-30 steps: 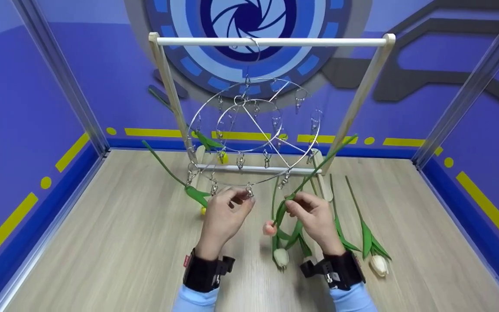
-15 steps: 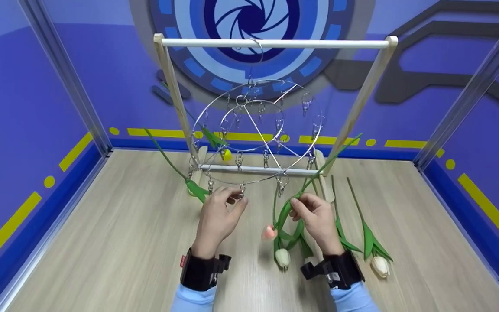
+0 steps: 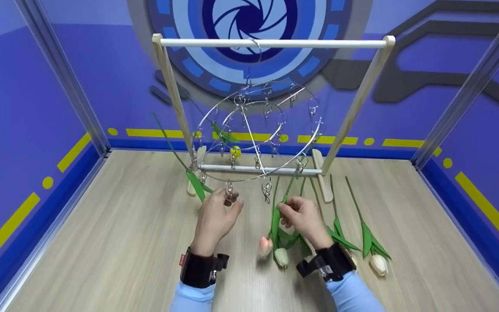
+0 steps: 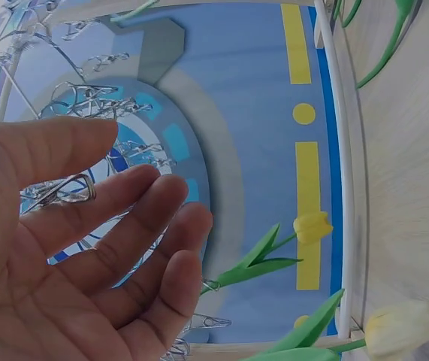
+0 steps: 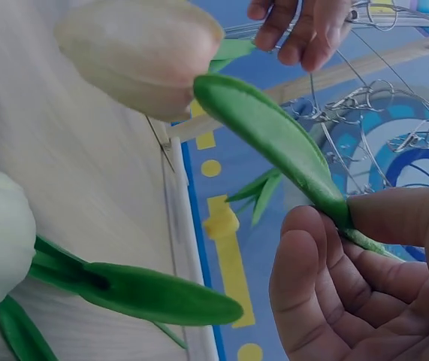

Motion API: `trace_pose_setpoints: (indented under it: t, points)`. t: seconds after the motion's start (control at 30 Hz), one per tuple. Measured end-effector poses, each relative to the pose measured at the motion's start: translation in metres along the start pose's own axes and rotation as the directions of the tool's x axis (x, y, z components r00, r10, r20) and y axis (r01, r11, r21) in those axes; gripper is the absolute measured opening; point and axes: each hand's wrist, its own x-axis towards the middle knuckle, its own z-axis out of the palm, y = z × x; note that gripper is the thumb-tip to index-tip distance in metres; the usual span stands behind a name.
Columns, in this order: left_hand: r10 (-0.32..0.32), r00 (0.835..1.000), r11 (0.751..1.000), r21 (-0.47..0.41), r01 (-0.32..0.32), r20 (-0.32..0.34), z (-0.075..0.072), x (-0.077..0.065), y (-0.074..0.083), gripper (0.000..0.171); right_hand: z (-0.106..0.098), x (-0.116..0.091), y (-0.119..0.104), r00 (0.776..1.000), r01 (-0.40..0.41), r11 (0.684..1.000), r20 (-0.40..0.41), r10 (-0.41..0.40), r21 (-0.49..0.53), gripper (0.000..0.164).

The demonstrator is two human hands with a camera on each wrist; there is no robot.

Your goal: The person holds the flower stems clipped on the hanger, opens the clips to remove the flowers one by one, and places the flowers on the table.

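My right hand (image 3: 303, 219) pinches a pale pink tulip (image 3: 265, 246) at its leaf and stem; the flower head hangs lower left, the stem points up. In the right wrist view, thumb and fingers grip the stem just below a green leaf (image 5: 267, 139). A round wire clip hanger (image 3: 251, 134) with several metal clips hangs in front of me. My left hand (image 3: 217, 219) is at its front rim, around a hanging clip (image 3: 229, 190). The left wrist view shows that clip (image 4: 75, 189) between thumb and index finger, which stand apart and relaxed.
A wooden rack (image 3: 275, 43) carries the hanger by its hook. Yellow tulips hang head-down at the hanger's left, one flower (image 3: 235, 151) showing. White tulips lie on the table, one (image 3: 378, 264) at right and another (image 3: 281, 257) beside the pink one.
The hanger has turned, its front clips shifting left. My left hand moved slightly left with one clip. My right hand moved left, and the pink tulip's stem now stands more upright.
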Motion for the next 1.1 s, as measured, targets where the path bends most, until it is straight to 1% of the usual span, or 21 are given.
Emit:
trace_pose_setpoints:
  t: [0.2,0.3,0.53,0.63,0.77,0.83,0.93,1.1]
  points:
    - [-0.014,1.000,1.000,-0.014,0.014,-0.003,0.001,0.001,-0.004,0.017,0.009,0.005,-0.001,0.998,0.020,0.992,0.053,-0.013,-0.121,0.015]
    - [-0.029,1.000,0.999,-0.019,0.029,0.004,0.002,0.001,-0.005,0.017,0.014,0.007,-0.001,0.997,0.013,0.987,0.080,0.000,-0.159,0.017]
    - [-0.040,0.999,0.999,-0.024,0.041,0.025,0.002,0.000,-0.007,0.018,0.023,0.012,0.000,0.991,-0.043,0.980,0.117,0.067,-0.196,0.019]
    - [-0.042,0.999,0.999,-0.023,0.043,0.029,0.002,0.000,-0.008,0.019,0.027,0.013,0.001,0.986,-0.076,0.976,0.133,0.105,-0.206,0.019]
    - [-0.038,0.999,0.999,-0.014,0.038,0.032,0.002,0.000,-0.010,0.018,0.031,0.015,0.002,0.977,-0.100,0.970,0.161,0.137,-0.221,0.018]
    - [-0.027,0.999,1.000,-0.001,0.027,0.032,0.003,0.000,-0.012,0.018,0.033,0.016,0.004,0.975,-0.099,0.966,0.173,0.143,-0.237,0.017]
    - [-0.034,0.999,0.999,0.010,0.033,0.035,0.004,0.000,-0.013,0.018,0.036,0.018,0.006,0.971,-0.087,0.960,0.191,0.141,-0.267,0.016]
    - [-0.051,0.998,0.999,-0.004,0.052,0.041,0.005,0.000,-0.015,0.018,0.040,0.021,0.011,0.974,-0.023,0.942,0.206,0.097,-0.334,0.020]
